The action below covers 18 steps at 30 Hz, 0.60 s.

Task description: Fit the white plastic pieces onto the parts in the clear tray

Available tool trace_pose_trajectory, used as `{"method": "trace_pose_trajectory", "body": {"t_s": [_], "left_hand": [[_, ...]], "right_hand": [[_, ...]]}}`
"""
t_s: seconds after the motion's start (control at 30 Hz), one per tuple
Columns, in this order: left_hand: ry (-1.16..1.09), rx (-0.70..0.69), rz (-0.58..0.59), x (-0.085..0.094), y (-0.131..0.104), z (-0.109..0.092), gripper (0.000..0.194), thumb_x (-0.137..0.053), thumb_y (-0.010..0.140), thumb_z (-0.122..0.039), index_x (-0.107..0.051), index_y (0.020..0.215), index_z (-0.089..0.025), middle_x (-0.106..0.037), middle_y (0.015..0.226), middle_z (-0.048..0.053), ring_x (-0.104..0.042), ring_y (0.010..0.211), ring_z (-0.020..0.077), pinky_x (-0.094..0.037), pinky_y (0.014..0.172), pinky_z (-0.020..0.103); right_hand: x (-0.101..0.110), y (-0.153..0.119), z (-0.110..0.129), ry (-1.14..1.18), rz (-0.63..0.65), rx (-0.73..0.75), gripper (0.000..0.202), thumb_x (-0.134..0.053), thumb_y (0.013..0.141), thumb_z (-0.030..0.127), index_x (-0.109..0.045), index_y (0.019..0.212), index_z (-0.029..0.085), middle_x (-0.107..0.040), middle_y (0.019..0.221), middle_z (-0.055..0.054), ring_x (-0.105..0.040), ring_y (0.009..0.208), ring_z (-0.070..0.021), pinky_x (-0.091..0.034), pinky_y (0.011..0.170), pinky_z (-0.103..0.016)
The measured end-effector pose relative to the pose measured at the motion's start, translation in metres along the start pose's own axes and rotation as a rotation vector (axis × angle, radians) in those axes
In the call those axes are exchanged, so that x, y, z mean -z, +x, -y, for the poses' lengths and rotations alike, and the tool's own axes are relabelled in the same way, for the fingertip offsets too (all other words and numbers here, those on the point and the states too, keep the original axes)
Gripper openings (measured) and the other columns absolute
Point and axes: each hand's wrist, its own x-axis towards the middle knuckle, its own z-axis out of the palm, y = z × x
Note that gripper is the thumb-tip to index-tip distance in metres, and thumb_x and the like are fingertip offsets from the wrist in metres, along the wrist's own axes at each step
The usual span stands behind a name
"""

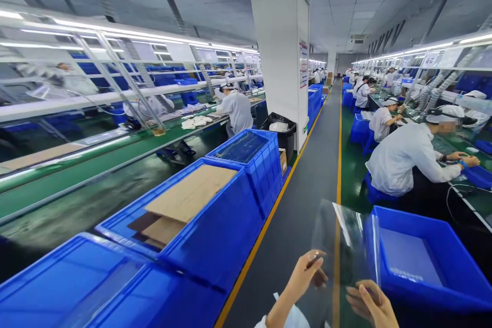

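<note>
A clear, glossy plastic sheet (348, 228) is held up in front of me, with the aisle floor showing through it. My left hand (305, 274) grips its left edge, thumb and fingers closed on it. Lower down on the right, my right hand (372, 301) pinches the sheet between thumb and fingers. Just beyond the sheet's right side stands an open blue bin (453, 261). Inside that bin lies a pale flat sheet or stack (411, 253).
Large blue crates (215, 236) line the aisle's left side, one holding cardboard sheets (188, 189). A black bin (286, 138) stands by a white pillar (280, 51). Seated co-workers in white (403, 156) work along the right bench. The grey aisle (307, 174) runs ahead between yellow lines.
</note>
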Motion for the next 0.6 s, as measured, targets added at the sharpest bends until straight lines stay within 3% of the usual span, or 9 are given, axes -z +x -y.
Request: {"method": "trace_pose_trajectory", "body": {"t_s": [0.1, 0.17, 0.2, 0.27, 0.3, 0.4, 0.5, 0.6], "left_hand": [[0.141, -0.071, -0.175, 0.011, 0.07, -0.027, 0.082, -0.05, 0.081, -0.066, -0.036, 0.14, -0.012, -0.071, 0.084, 0.012, -0.07, 0.066, 0.023, -0.051, 0.053, 0.03], [0.353, -0.228, -0.464, 0.028, 0.109, -0.061, 0.08, -0.05, 0.087, -0.057, -0.02, 0.149, -0.016, -0.062, 0.118, 0.018, -0.066, 0.102, 0.028, -0.055, 0.078, 0.039], [0.511, -0.327, -0.611, 0.037, 0.13, -0.081, 0.077, -0.051, 0.089, -0.052, -0.017, 0.15, -0.019, -0.051, 0.136, 0.019, -0.053, 0.123, 0.0302, -0.049, 0.094, 0.045], [0.878, -0.471, -0.694, 0.05, 0.176, -0.126, 0.074, -0.054, 0.089, -0.045, -0.017, 0.151, -0.025, -0.028, 0.153, 0.016, -0.025, 0.142, 0.0336, -0.03, 0.111, 0.054], [1.045, -0.523, -0.624, 0.055, 0.204, -0.147, 0.071, -0.055, 0.09, -0.042, -0.021, 0.15, -0.028, -0.026, 0.155, 0.013, -0.019, 0.144, 0.0337, -0.022, 0.114, 0.056], [1.401, -0.559, -0.191, 0.058, 0.302, -0.199, 0.07, -0.062, 0.086, -0.04, -0.03, 0.147, -0.028, -0.039, 0.15, 0.011, -0.027, 0.141, 0.0341, -0.012, 0.115, 0.06], [1.552, -0.443, 0.079, 0.059, 0.408, -0.231, 0.048, -0.063, 0.086, -0.035, -0.053, 0.129, -0.014, -0.062, 0.123, 0.017, -0.055, 0.119, 0.0319, -0.037, 0.106, 0.05], [1.604, -0.367, 0.171, 0.072, 0.503, -0.256, 0.022, -0.058, 0.09, -0.029, -0.063, 0.102, -0.012, -0.07, 0.096, 0.012, -0.067, 0.09, 0.027, -0.051, 0.079, 0.037]], "right_hand": [[0.01, 0.093, 0.06, -0.135, 0.142, 0.03, 0.054, -0.07, 0.06, 0.07, -0.059, 0.079, 0.02, -0.074, 0.082, -0.009, -0.072, 0.084, -0.0316, -0.055, 0.075, -0.039], [0.008, 0.162, 0.101, -0.316, 0.253, 0.118, 0.049, -0.065, 0.067, 0.068, -0.06, 0.077, 0.02, -0.073, 0.082, -0.009, -0.071, 0.083, -0.0304, -0.054, 0.073, -0.037], [0.004, 0.198, 0.121, -0.449, 0.294, 0.193, 0.044, -0.063, 0.073, 0.064, -0.061, 0.077, 0.02, -0.073, 0.081, -0.008, -0.071, 0.081, -0.0295, -0.053, 0.072, -0.035], [-0.005, 0.269, 0.157, -0.807, 0.324, 0.364, 0.028, -0.056, 0.084, 0.048, -0.064, 0.079, 0.021, -0.072, 0.078, -0.007, -0.07, 0.078, -0.0273, -0.05, 0.069, -0.032], [-0.011, 0.303, 0.173, -1.008, 0.324, 0.439, 0.022, -0.053, 0.087, 0.038, -0.065, 0.081, 0.021, -0.072, 0.076, -0.007, -0.07, 0.075, -0.0262, -0.048, 0.067, -0.031], [-0.028, 0.394, 0.215, -1.496, 0.317, 0.605, 0.025, -0.044, 0.088, 0.015, -0.068, 0.093, 0.022, -0.072, 0.076, -0.009, -0.069, 0.072, -0.0236, -0.044, 0.063, -0.028], [-0.042, 0.47, 0.26, -1.707, 0.318, 0.701, 0.043, -0.038, 0.08, -0.001, -0.068, 0.1, 0.022, -0.072, 0.083, -0.009, -0.069, 0.077, -0.0222, -0.042, 0.065, -0.027], [-0.051, 0.541, 0.313, -1.721, 0.35, 0.642, 0.037, -0.042, 0.078, 0.002, -0.07, 0.089, 0.023, -0.072, 0.082, -0.007, -0.068, 0.075, -0.0218, -0.041, 0.065, -0.028]]}}
